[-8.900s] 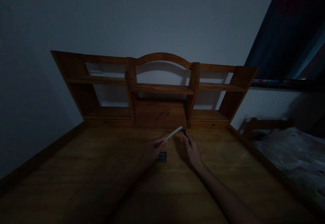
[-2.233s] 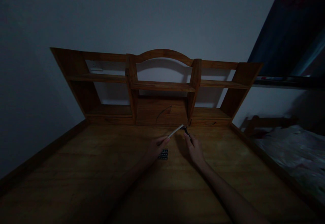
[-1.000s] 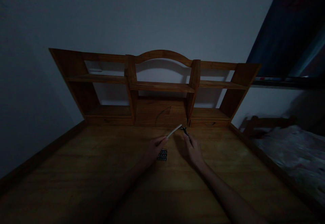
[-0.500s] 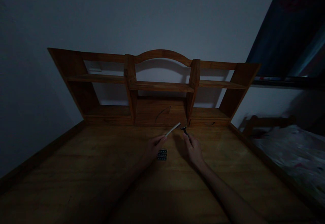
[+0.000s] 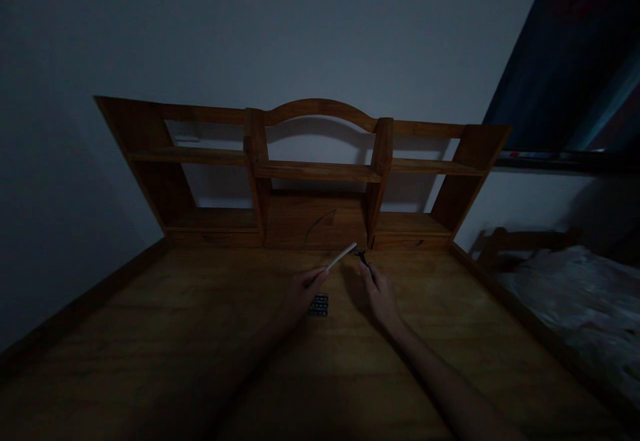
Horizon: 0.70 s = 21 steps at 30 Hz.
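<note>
My left hand [image 5: 303,289] is closed around the lower end of a thin, pale stick [image 5: 343,255], which slants up to the right. In my right hand [image 5: 381,294] is a small black tool with a short crosswise head, razor-like in shape [image 5: 363,257]. The thumb and fingers are pinched on its handle. The stick's tip and the tool's head are close together, and the dim light hides whether they touch. Beside my left hand, a small dark rectangle with rows of pale spots [image 5: 320,305] lies on the desk, its left edge partly covered by the hand.
A wooden desk [image 5: 200,334] spreads beneath both hands. Along its back stands a wooden shelf unit [image 5: 318,172] with low drawers, against a pale wall [image 5: 300,34]. At the right are a wooden chair back [image 5: 530,238], crumpled clear plastic [image 5: 575,288] and a dark curtain [image 5: 555,74].
Both hands keep nearly the same places and grips. The black tool's head has tilted or shifted slightly left, towards the stick's tip.
</note>
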Tool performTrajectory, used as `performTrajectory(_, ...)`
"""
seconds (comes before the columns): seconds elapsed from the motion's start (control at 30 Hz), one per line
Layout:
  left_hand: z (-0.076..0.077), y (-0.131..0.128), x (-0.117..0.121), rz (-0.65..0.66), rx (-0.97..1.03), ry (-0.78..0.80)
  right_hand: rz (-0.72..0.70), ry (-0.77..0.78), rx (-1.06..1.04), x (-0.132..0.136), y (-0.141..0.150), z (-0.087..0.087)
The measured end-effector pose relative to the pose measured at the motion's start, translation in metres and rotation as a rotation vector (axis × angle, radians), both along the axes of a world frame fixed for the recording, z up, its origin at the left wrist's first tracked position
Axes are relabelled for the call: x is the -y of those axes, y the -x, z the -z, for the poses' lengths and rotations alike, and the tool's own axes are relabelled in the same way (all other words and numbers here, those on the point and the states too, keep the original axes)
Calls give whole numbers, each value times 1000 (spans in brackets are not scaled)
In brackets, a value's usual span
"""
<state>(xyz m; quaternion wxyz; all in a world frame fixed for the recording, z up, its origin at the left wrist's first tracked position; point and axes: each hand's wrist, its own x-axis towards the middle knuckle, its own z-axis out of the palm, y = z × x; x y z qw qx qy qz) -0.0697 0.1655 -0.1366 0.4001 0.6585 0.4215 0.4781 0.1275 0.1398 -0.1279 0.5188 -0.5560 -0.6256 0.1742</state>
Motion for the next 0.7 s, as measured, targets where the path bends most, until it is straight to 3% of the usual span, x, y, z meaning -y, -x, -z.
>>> performTrajectory(0.5, -3, 0, 4, 70, -36, 44, 8, 13, 24, 0, 0, 1)
performTrajectory(0.7, 0, 0, 1, 23, 9, 27, 23, 12, 50, 1, 0, 0)
